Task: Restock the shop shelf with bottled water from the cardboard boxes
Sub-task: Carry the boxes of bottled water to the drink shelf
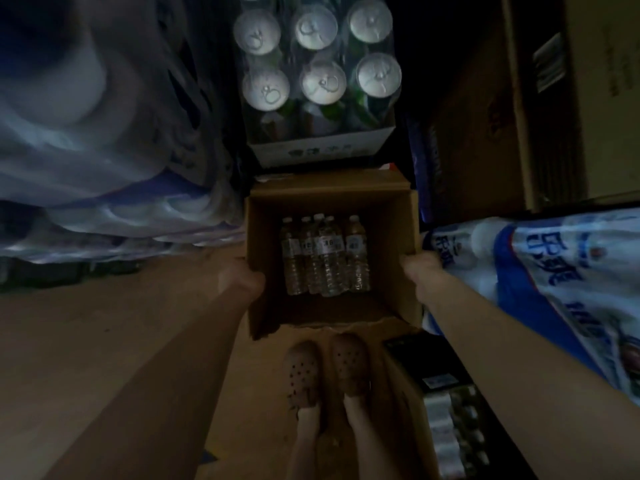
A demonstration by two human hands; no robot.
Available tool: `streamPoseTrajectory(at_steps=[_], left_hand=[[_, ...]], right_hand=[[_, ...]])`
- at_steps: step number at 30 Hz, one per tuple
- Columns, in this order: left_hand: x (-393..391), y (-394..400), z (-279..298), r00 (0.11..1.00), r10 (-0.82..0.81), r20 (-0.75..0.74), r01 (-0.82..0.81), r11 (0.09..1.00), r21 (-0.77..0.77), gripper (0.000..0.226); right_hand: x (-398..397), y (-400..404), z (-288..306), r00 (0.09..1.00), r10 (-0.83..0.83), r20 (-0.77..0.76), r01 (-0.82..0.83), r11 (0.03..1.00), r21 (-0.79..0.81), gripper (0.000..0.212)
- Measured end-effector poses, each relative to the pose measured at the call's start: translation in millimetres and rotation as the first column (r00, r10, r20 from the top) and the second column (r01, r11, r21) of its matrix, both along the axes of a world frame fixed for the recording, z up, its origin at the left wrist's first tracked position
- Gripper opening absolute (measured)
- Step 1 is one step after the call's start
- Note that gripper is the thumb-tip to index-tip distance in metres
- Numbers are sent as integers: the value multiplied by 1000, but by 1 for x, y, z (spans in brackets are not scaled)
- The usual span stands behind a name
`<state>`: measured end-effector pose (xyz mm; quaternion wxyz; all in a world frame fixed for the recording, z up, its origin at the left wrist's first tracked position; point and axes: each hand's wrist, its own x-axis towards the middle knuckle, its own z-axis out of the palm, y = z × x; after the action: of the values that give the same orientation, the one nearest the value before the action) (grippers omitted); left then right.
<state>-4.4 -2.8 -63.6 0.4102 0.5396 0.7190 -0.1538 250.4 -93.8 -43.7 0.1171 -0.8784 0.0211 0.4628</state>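
Note:
An open cardboard box (332, 197) sits in front of me, just beyond my feet. Several clear water bottles (323, 256) with white caps lie side by side inside it. My left hand (239, 280) grips the box's left wall, fingers curled over the edge. On the opposite side my right hand (420, 271) grips the right wall. The shop shelf is not in view.
A shrink-wrapped tray of cans (317, 77) stands right behind the box. Plastic-wrapped packs (86, 150) are stacked at the left. Blue-and-white paper packs (561, 282) and tall cartons (554, 98) crowd the right. A carton of wrapped goods (446, 420) sits by my right foot. Wooden floor (86, 341) lies left.

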Motion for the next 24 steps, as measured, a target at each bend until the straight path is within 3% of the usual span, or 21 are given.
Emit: streamPoseTrajectory(at_steps=[9, 16, 20, 24], left_hand=[[-29, -36, 82, 999, 54, 4, -54, 996, -74, 31], [-52, -79, 165, 998, 47, 36, -43, 993, -107, 21], [-93, -125, 209, 981, 188, 48, -179, 973, -146, 25], [-140, -159, 258, 934, 350, 67, -332, 924, -192, 30]], right_hand=[[-11, -24, 71, 990, 31, -139, -31, 1000, 3, 42], [-27, -59, 151, 979, 149, -135, -156, 987, -40, 39], [-54, -71, 205, 957, 265, -116, -269, 963, -23, 35], [-91, -52, 265, 876, 471, -103, -471, 882, 26, 32]])
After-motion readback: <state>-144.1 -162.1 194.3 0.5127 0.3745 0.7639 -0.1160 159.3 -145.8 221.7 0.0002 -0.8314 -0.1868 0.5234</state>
